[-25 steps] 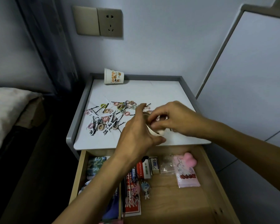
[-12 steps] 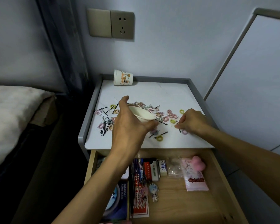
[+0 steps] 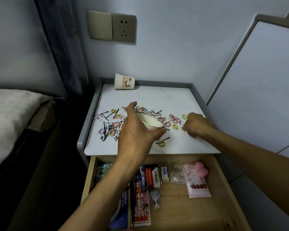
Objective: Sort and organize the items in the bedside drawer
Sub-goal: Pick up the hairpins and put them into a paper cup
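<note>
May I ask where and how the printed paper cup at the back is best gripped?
Probably round its middle wall, from above and in front: the printed paper cup lies on its side, mouth to the left, by the nightstand's raised back rim, which bars a reach from behind.

A beige switch plate and a matching five-hole wall socket sit side by side, touching, on the pale blue-grey wall. Left of them a dark, sheer curtain hangs down into the shadow behind the bed. A white fuzzy blanket covers the bed at the left edge. On the right stands a white cabinet door edged in grey.
</note>
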`<action>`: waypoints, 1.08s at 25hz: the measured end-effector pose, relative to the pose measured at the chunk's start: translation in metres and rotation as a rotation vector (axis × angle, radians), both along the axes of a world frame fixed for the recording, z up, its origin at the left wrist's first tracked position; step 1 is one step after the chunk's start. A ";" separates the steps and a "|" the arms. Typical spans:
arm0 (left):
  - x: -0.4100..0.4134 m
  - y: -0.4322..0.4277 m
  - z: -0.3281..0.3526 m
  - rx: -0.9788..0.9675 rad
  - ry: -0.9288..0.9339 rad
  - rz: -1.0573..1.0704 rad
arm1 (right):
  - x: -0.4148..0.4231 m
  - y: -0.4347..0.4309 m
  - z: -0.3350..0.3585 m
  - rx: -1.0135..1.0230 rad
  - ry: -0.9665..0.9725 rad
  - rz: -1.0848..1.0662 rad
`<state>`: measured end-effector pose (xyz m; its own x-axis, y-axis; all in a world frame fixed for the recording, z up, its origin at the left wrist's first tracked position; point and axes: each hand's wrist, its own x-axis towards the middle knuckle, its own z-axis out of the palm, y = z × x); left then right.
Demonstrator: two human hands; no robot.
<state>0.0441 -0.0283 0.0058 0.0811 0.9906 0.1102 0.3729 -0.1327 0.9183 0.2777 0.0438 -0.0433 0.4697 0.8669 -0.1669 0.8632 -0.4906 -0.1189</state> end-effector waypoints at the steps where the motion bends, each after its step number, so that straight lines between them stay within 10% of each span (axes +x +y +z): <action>1: 0.000 0.000 0.000 0.001 -0.004 -0.001 | 0.003 0.000 0.002 0.005 0.026 0.007; 16: 0.001 0.002 0.002 -0.004 0.022 -0.002 | 0.015 -0.008 0.015 0.199 -0.029 0.107; 23: -0.011 0.008 0.006 -0.040 -0.011 0.052 | -0.020 -0.023 0.016 0.171 0.086 0.836; 27: -0.013 0.008 0.005 -0.020 -0.024 0.055 | -0.031 -0.025 0.000 0.172 0.252 0.894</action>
